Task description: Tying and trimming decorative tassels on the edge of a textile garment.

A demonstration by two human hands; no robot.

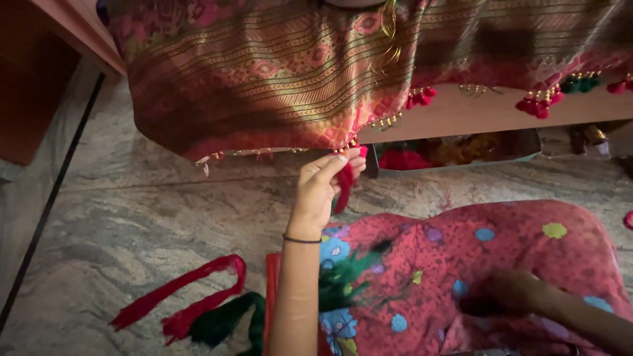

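A patterned red and gold cloth (277, 72) hangs over a wooden ledge, its lower edge trimmed with small beads and red tassels. My left hand (323, 184) is raised to that edge and pinches a bundle of red thread (344, 188) right below the beaded border. A thin dark bangle sits on that wrist. My right hand (508, 296) is low over my lap, blurred, resting on my pink patterned dress (501, 257); whether it holds anything I cannot make out.
Loose hanks of red thread (178, 296) and dark green thread (224, 320) lie on the marbled stone floor (132, 217) to the left. A shallow tray (461, 151) with red and yellow material sits under the ledge. Finished red and green tassels (560, 89) hang at right.
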